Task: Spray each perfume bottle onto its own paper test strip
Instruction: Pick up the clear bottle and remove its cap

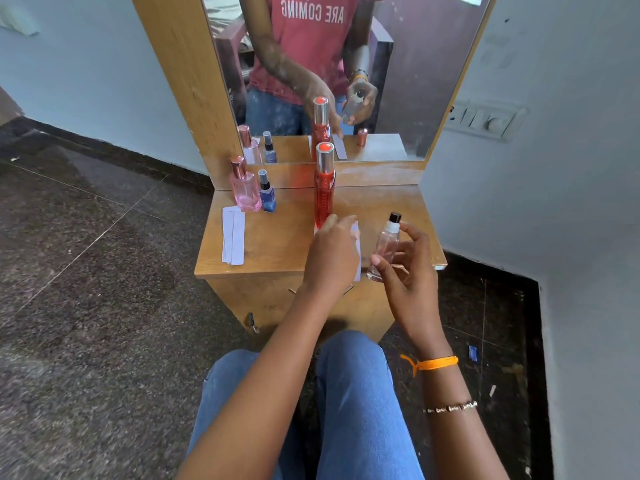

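Note:
My right hand holds a small clear bottle with a black nozzle, tilted over the table's front right. My left hand rests on a white paper strip lying just left of that bottle; whether its fingers pinch the strip is hidden. A tall red bottle with a silver cap stands right behind my left hand. At the back left stand a pink bottle and a small blue bottle. Several white strips lie stacked at the left.
The small wooden dressing table backs onto a mirror, where a copper cap shows in reflection. A wall with a switch plate is close on the right. My knees sit just under the table's front edge.

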### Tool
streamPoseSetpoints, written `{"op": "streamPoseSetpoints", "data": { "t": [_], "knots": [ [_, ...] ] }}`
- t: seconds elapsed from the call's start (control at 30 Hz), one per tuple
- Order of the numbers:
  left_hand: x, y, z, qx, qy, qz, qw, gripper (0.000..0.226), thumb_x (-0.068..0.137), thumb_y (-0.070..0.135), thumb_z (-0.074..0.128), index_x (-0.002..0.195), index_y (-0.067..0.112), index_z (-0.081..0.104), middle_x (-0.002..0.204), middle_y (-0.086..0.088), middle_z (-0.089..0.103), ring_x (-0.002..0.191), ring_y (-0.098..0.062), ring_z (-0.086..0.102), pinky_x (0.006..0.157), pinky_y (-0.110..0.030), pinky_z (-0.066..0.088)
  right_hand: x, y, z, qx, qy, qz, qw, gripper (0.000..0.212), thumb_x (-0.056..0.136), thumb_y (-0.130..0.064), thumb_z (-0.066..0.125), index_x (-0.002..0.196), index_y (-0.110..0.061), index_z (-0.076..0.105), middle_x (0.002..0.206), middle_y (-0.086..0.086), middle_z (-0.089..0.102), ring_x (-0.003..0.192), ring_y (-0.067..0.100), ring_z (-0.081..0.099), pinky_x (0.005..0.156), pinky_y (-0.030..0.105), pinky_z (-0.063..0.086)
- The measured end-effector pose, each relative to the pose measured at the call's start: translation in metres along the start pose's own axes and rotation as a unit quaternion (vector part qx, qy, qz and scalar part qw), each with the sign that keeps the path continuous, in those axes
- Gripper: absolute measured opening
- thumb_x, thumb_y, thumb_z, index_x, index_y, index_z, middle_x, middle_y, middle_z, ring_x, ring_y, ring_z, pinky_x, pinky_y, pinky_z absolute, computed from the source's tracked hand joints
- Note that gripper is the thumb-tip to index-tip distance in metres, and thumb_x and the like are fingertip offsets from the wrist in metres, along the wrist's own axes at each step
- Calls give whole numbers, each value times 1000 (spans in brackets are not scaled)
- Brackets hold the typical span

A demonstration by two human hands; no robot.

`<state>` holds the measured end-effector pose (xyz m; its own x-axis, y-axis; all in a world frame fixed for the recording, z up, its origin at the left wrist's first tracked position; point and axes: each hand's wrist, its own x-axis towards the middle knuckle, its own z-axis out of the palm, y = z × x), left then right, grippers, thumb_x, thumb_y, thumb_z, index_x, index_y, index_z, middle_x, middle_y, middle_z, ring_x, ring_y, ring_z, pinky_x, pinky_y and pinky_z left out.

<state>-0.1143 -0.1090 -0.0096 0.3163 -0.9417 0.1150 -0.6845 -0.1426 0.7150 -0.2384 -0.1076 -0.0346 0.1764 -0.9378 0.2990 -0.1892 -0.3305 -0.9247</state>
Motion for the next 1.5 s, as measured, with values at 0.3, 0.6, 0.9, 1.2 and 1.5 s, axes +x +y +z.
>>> {"op": "streamPoseSetpoints", "data": {
  "t": [0.3,0.6,0.9,1.2,1.5],
  "knots": [
    [5,-3,21,192,-30,2,981,49,93,13,52,140,11,36,126,-12,50,114,-27,48,91,-35,44,3,1,-8,5,-11,12,1000,58,83,-6,68,131,-20,39,92,-10,55,81,7,59,70,11,47],
    [-3,-3,13,119,77,9,990,23,85,7,61,107,14,60,104,-5,66,98,-24,57,76,-32,46,3,-12,-11,238,-67,89,965,60,86,-11,52,138,-32,32,98,7,62,92,15,59,82,26,51],
    [-24,-1,-19,-48,44,-75,995,17,75,21,76,88,19,66,79,3,71,77,-17,65,67,-35,52,-4,-20,-6,343,-108,131,924,56,88,-7,45,136,-37,40,105,9,51,81,17,56,70,29,51],
    [-40,1,-54,-241,-12,-127,962,10,85,16,65,92,14,73,82,12,66,80,-5,61,68,-17,48,-6,-32,-5,26,-76,-22,997,60,77,0,65,123,-35,48,92,-10,55,64,12,57,61,37,55],
    [-46,6,-58,-352,-73,-194,913,21,82,10,68,79,30,66,78,13,66,65,3,59,62,-17,44,2,-32,2,-237,-102,-131,957,51,80,-19,67,128,-23,50,116,1,60,99,23,59,73,40,52]
  ]
}}
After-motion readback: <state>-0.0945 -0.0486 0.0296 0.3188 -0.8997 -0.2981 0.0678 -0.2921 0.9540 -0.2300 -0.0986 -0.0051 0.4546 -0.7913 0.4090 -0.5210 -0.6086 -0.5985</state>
